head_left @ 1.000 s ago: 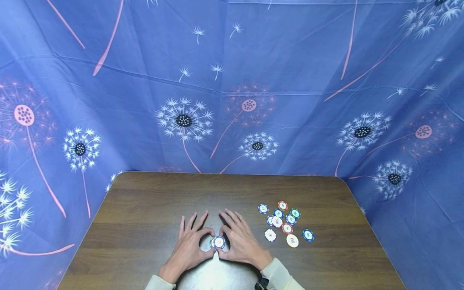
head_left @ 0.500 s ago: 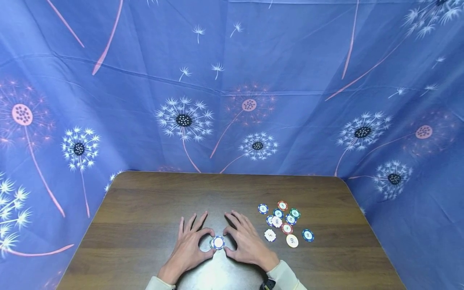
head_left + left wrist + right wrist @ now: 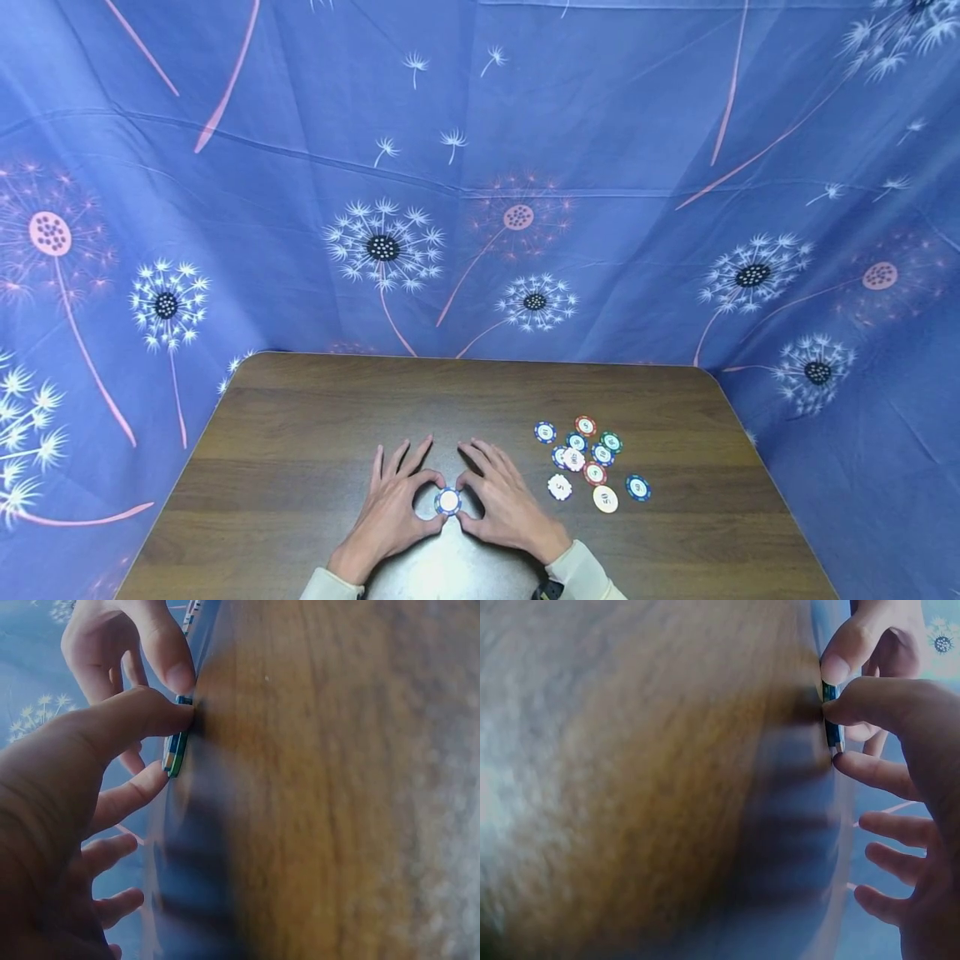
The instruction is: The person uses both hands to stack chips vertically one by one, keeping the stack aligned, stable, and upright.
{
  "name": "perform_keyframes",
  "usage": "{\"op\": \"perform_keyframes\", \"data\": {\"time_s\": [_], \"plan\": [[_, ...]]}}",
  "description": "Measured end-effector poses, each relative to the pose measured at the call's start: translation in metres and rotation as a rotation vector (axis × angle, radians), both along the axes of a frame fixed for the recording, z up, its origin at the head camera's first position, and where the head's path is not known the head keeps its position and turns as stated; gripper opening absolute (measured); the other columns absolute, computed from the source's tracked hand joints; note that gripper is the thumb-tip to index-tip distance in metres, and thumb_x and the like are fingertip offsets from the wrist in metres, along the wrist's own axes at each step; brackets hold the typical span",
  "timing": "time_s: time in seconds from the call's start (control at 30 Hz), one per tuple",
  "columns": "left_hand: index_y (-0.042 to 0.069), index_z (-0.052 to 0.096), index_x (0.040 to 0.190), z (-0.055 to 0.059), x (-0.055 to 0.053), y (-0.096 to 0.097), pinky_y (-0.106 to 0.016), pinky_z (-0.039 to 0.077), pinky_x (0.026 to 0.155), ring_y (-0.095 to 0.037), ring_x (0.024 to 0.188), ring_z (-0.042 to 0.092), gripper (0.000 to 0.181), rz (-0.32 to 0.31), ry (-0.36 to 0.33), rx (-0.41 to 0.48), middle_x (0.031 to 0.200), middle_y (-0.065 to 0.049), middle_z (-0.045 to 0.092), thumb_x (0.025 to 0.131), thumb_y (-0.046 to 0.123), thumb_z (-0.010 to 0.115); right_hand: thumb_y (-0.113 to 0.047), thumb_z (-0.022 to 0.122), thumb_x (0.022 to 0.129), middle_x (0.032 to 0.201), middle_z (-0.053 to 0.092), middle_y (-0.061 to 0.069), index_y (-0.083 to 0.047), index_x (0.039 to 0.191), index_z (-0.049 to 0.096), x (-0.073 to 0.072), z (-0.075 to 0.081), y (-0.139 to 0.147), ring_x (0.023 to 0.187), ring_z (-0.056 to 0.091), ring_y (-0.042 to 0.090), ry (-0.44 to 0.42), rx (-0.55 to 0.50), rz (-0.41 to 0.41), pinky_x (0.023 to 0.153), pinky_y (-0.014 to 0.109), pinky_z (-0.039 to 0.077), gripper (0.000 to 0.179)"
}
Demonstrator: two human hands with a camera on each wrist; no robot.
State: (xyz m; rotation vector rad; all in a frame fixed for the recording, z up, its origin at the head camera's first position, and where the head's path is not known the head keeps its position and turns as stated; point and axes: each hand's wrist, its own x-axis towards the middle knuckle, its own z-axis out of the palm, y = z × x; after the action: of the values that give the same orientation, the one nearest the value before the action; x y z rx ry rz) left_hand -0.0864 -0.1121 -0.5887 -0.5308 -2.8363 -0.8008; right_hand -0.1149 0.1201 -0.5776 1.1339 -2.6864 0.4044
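A blue-and-white poker chip [image 3: 448, 501] lies flat near the front middle of the table, on top of a green-edged chip [image 3: 177, 760] whose side shows in the left wrist view. From the left, my left hand [image 3: 393, 508] pinches the small stack's rim between thumb and index finger. My right hand [image 3: 506, 504] curves its thumb and index finger round the opposite side, fingertips right at the edge. The other fingers of both hands spread forward. In the right wrist view the stacked chips [image 3: 831, 735] line up between the thumbs and index fingertips.
Loose poker chips in blue, red, green and white lie to the right, among them a white chip [image 3: 559, 487], a cream chip [image 3: 605, 499] and a blue chip [image 3: 638, 487]. The brown wooden table [image 3: 300, 433] ends at a blue dandelion-print cloth [image 3: 480, 275].
My right hand drew slightly right, off the chips, then came back left against them. The blue chip has shifted left, over the green-edged one. My left hand has stayed put.
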Motion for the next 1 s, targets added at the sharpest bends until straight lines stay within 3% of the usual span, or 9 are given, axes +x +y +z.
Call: {"op": "perform_keyframes", "data": {"time_s": [0.77,1.0], "plan": [[0.028,0.072,0.098,-0.001,-0.001,0.002,-0.077,0.019,0.123,-0.051,0.147,0.046,0.038,-0.038,0.053,0.004,0.163,-0.012,0.052,0.068,0.039,0.092,-0.041,0.089,0.078,0.153,0.058,0.015,-0.021,0.105,0.073,0.004,-0.003,-0.001,0.147,0.048,0.039,-0.001,-0.047,-0.012,0.118,0.058,0.042,0.037],[0.029,0.071,0.097,-0.003,-0.001,0.002,-0.077,0.02,0.122,-0.051,0.146,0.046,0.039,-0.031,0.069,0.016,0.163,-0.011,0.052,0.067,0.039,0.093,-0.049,0.086,0.08,0.158,0.056,0.009,-0.018,0.126,0.072,0.007,0.005,0.016,0.147,0.048,0.039,-0.003,-0.046,-0.078,0.12,0.066,0.038,0.057]]}}
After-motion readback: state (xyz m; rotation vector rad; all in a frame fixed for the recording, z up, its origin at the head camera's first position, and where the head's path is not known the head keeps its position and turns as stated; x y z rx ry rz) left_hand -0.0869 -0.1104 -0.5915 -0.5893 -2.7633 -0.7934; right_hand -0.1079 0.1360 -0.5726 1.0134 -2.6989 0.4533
